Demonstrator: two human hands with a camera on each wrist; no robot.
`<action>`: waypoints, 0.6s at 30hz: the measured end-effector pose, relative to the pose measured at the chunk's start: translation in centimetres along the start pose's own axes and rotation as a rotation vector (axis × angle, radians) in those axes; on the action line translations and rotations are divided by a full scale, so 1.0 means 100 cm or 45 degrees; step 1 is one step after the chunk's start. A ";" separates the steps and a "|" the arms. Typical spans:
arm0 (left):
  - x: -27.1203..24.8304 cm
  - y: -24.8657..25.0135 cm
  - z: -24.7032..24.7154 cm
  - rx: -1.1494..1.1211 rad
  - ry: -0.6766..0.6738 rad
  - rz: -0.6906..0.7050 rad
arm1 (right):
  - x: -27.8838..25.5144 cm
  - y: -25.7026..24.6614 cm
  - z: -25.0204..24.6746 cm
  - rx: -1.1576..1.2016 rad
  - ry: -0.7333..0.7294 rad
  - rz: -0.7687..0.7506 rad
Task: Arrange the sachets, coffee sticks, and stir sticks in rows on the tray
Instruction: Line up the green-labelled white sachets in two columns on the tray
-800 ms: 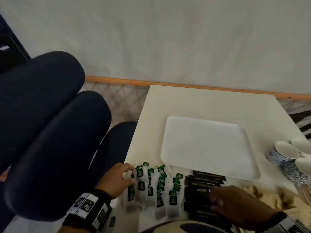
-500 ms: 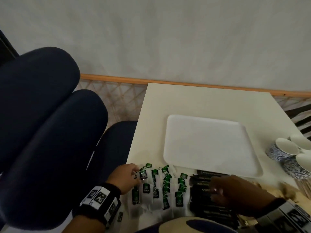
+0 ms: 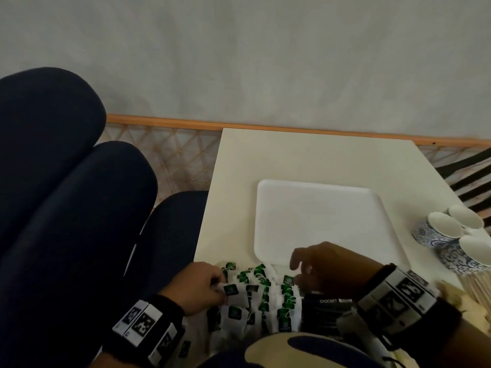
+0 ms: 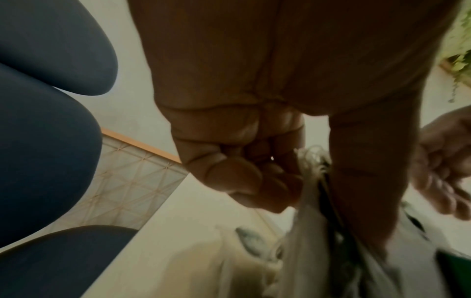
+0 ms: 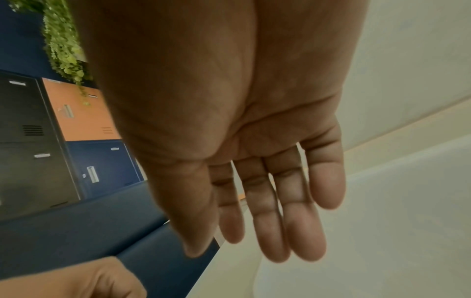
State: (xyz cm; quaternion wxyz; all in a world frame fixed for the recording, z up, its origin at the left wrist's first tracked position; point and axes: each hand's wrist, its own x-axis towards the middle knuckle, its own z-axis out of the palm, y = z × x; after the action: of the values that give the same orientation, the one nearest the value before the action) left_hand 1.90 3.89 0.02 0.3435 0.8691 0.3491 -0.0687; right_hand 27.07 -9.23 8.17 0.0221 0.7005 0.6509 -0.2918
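From the head view, the left hand [image 3: 198, 285] pinches a white sachet [image 3: 231, 290] at the left end of the sachets [image 3: 265, 293], which lie between both hands. The right hand [image 3: 326, 269] hovers with relaxed fingers over their right end, above the dark coffee sticks [image 3: 326, 309]; the white tray [image 3: 318, 221] lies just beyond it. Stir sticks [image 3: 478, 288] lie right of that hand.

The left wrist view shows the curled fingers [image 4: 244, 177] against the white paper.

The right wrist view shows straight fingers [image 5: 293, 201] holding nothing, and lockers [image 5: 84, 121] behind.
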 end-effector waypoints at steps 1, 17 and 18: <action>0.000 0.003 -0.003 -0.028 -0.003 0.011 | 0.003 0.001 0.000 0.017 0.003 -0.015; 0.027 0.014 -0.019 -0.544 -0.075 -0.055 | 0.066 -0.014 0.005 0.120 -0.264 -0.284; 0.029 0.015 -0.017 -0.578 -0.059 -0.061 | 0.071 -0.019 0.008 0.110 -0.237 -0.307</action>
State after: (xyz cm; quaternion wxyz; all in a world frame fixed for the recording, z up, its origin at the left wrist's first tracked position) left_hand 4.81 5.82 1.11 0.5364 0.7593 0.3681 -0.0165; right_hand 24.85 -2.89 5.11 0.0170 0.5877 0.7122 -0.3835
